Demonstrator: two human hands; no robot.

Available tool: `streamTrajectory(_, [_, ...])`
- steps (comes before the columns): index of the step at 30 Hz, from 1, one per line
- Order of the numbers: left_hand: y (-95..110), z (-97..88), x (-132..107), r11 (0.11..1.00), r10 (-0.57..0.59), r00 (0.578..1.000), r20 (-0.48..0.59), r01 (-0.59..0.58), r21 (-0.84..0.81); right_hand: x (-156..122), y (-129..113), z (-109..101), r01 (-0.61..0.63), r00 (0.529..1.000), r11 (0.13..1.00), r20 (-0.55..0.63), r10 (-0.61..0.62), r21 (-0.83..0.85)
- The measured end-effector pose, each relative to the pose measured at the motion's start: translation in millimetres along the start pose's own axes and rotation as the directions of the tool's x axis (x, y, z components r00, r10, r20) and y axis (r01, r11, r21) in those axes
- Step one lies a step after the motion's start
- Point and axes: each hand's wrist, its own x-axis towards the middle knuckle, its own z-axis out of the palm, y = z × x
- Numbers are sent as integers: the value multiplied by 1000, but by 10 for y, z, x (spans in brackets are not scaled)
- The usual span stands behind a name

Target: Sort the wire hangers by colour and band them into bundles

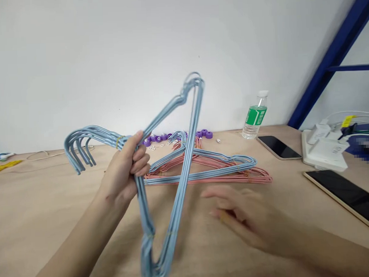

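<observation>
The person's left hand (122, 173) is curled into a firm fist around a bundle of blue coated-wire hangers (193, 114), thumb pressed over the wires, holding it up in the air at about 9 o'clock from the middle of the view. The smooth, glossy hangers form nested triangles with rounded bends, and thin yellowish ties (119, 141) cinch the bundle. Its lower end is cut off by the bottom edge. The right hand (244, 219) is open, fingers loosely spread and empty, blurred above the tabletop at about 4 o'clock; whether it touches the wood is hard to tell.

Beyond it, a flat pile of pink and blue wire hangers (252, 177) lies on the pale wooden table (53, 207). Purple plastic spools (206, 133) and small white rings (153, 147) sit at 12 o'clock against the white wall (108, 48). A green-labelled water bottle (254, 116) stands at 1 o'clock, near a smartphone (278, 147). A tablet (346, 197) and white chargers (322, 150) lie at 3 o'clock, below a blue steel shelf frame (329, 56). A pixelated patch (365, 148) hides whatever lies at the right edge.
</observation>
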Motion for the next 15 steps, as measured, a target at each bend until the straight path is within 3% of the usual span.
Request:
streamTrajectory(2, [-2,124,37,990,80,996,-35,-84,-116,85,-127,101,45,993,997,115,-38,-59])
streamTrajectory(5, [-51,225,85,962,152,982,-111,-173,-213,192,-155,194,27,973,992,231,1,-120])
streamTrajectory(10, [-119,243,130,941,172,972,-160,-210,-265,247,-6,269,72,980,931,199,0,-358])
streamTrajectory(13, [-75,212,153,934,170,975,-141,-205,-291,243,35,252,300,941,897,252,-224,-324])
streamTrajectory(15, [7,174,173,935,118,988,-98,-144,-324,214,8,216,498,865,816,227,-447,-293])
